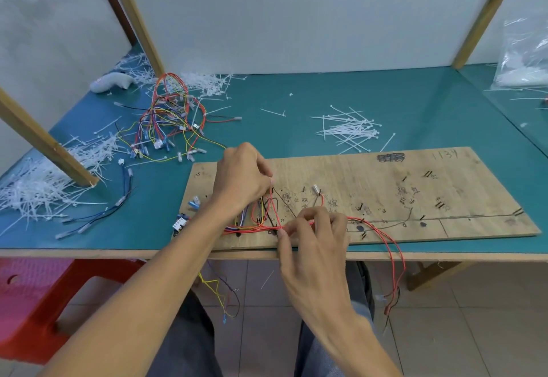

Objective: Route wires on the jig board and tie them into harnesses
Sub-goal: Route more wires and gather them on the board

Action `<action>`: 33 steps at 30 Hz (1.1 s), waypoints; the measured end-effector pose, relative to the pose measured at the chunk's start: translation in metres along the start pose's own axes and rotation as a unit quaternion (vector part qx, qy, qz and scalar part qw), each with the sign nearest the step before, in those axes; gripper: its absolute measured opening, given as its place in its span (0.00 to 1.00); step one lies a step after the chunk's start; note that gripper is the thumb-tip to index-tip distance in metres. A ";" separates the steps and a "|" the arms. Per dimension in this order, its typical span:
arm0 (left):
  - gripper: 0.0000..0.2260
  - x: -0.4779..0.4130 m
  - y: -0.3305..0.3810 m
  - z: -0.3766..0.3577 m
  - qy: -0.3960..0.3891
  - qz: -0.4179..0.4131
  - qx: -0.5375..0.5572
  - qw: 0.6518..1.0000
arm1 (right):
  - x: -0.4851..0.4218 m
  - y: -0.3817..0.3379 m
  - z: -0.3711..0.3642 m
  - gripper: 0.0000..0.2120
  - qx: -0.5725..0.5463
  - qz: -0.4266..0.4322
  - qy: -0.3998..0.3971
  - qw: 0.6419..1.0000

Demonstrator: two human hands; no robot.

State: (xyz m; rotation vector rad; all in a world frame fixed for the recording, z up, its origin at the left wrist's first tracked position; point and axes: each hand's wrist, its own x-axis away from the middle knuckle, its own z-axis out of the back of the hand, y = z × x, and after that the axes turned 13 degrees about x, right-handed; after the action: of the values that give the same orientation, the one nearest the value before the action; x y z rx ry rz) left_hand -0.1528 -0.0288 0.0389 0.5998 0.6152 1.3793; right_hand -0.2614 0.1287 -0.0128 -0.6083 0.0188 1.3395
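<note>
A wooden jig board [385, 180] with black pegs and pencil marks lies at the table's near edge. Red wires [382, 235] run along its lower part and hang off the front edge. My left hand [241, 179] pinches a red wire near a peg on the board's left part. My right hand [315, 228] pinches the red wire bundle low on the board, fingers curled around it. A white connector [316, 189] sits on a peg between the hands. Blue and white connectors [185, 213] lie at the board's left end.
A tangle of coloured wire harnesses [170, 118] lies behind the board at left. Loose white cable ties [347, 129] lie mid-table, with cut tie scraps [38, 183] piled at far left. Wooden frame posts [47, 142] stand left. A red stool [44, 302] is below.
</note>
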 end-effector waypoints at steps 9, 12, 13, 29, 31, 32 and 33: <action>0.03 0.008 -0.004 -0.005 -0.005 -0.066 -0.099 0.993 | -0.001 0.020 0.026 0.11 -0.002 0.017 -0.171 0.985; 0.03 0.009 -0.007 -0.006 -0.020 -0.070 -0.113 0.991 | 0.000 0.025 0.031 0.10 -0.035 0.031 -0.175 0.983; 0.04 0.009 -0.009 -0.007 -0.025 -0.072 -0.119 0.990 | 0.001 0.027 0.032 0.10 -0.052 0.030 -0.175 0.983; 0.07 0.028 -0.022 0.006 -0.081 -0.206 -0.135 0.966 | 0.023 0.057 0.027 0.07 -0.099 0.022 -0.212 0.972; 0.07 0.033 -0.018 0.007 -0.057 -0.260 -0.217 0.939 | 0.025 0.059 0.028 0.07 -0.099 0.018 -0.208 0.973; 0.06 0.039 -0.016 0.006 -0.038 -0.291 -0.253 0.922 | 0.026 0.062 0.029 0.07 -0.102 0.011 -0.206 0.973; 0.07 0.047 -0.012 0.005 -0.033 -0.315 -0.271 0.909 | 0.027 0.065 0.029 0.07 -0.104 0.004 -0.205 0.973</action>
State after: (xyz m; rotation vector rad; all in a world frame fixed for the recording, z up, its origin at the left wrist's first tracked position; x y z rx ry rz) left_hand -0.1364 0.0162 0.0315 -0.0198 0.2996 0.8461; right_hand -0.3234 0.1721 -0.0236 -0.4949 -0.4601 1.4645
